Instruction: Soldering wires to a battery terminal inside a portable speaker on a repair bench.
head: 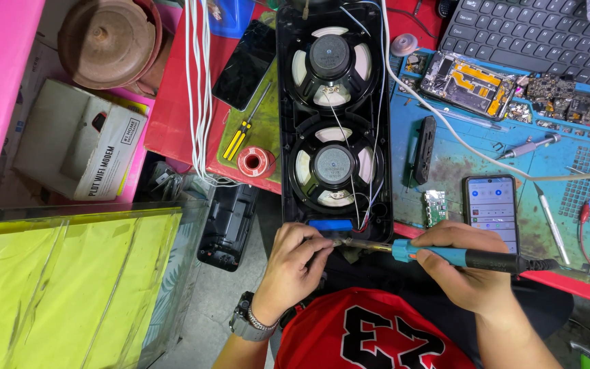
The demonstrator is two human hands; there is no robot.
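An open black speaker cabinet [285,130] with two round drivers lies lengthwise on the bench, its near end at my lap. My right hand [462,263] grips a blue-handled soldering iron [472,257], whose metal tip points left to the cabinet's near edge beside a blue part [330,225]. My left hand [295,263], with a wristwatch on it, pinches something small at the iron's tip; what it holds is too small to tell. Thin white, red and blue wires [370,198] run down from the drivers to that spot.
A blue work mat [459,154] holds a lit phone [491,207], a small green circuit board [435,207], an opened phone [468,83], tweezers and a keyboard [534,31]. Left of the speaker lie a yellow screwdriver [240,137], a solder spool [255,162], a dark phone [245,63] and white cables [198,89].
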